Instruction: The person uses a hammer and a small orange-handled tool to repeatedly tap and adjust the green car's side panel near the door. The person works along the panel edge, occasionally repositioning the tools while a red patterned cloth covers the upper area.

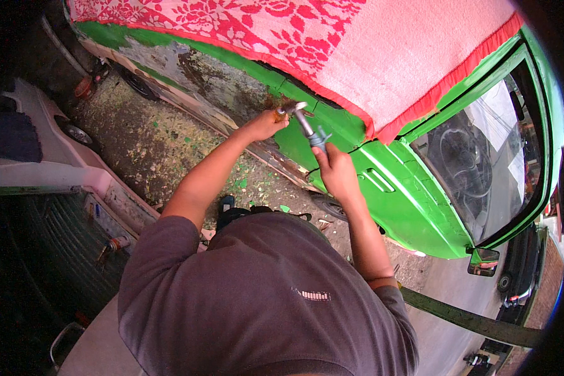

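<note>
My right hand (pixel 337 172) is wrapped round the blue-grey grip of a hammer (pixel 305 123), whose metal head points up and away from me. Close beside that head, my left hand (pixel 266 125) is closed on a small tool with an amber handle (pixel 281 114); its working end is hard to make out. Both hands are at the side of a green van (pixel 382 182). Left of them, the van's body panel (pixel 216 78) is stripped to patchy grey and brown, with the green paint gone.
A pink and red patterned blanket (pixel 420 69) drapes over the van's roof. Paint chips litter the ground (pixel 163 141). A pale vehicle (pixel 62 150) stands at my left. The van's side mirror (pixel 484 261) juts out at right, near a green beam (pixel 470 316).
</note>
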`<state>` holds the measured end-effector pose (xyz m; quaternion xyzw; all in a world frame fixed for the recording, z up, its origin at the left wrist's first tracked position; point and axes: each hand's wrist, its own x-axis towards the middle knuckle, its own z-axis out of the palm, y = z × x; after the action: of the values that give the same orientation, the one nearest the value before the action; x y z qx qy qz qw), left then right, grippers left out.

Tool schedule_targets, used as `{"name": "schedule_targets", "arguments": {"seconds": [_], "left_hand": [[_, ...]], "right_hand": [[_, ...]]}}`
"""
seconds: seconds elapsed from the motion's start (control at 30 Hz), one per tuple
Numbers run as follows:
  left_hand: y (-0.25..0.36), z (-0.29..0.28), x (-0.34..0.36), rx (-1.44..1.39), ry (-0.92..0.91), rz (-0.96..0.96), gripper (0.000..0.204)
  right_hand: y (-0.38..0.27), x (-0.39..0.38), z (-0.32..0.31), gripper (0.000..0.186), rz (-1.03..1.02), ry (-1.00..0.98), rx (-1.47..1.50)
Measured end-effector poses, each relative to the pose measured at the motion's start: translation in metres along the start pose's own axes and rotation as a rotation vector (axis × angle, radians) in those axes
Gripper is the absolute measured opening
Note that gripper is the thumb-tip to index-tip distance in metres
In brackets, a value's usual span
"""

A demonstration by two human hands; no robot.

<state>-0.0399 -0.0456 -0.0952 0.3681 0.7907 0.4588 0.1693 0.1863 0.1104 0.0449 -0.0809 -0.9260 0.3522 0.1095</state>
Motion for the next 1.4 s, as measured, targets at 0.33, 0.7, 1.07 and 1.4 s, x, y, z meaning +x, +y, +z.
{"name": "schedule_targets", "arguments": {"seconds": [0.33,0.7,1.07,1.4], "left_hand": [[-0.013,0.003,0.003,0.09,0.026,0.112,0.024],[0.015,-0.005,0.003,0.059,-0.088,-0.078,0.018],[-0.016,-0.006,-0.024,-0.318,0.09,0.07,0.014],[-0.019,-0.003,-0.034,-0.48,0.175,0.012,0.014]], "right_hand": [[-0.019,-0.001,0.0,0.042,0.012,0.038,-0.049],[-0.001,0.005,0.001,0.043,-0.017,0.066,0.023],[0.043,-0.02,-0.011,0.036,0.171,0.032,0.295],[0.052,-0.041,-0.028,0.039,0.365,-0.038,0.466]]}}
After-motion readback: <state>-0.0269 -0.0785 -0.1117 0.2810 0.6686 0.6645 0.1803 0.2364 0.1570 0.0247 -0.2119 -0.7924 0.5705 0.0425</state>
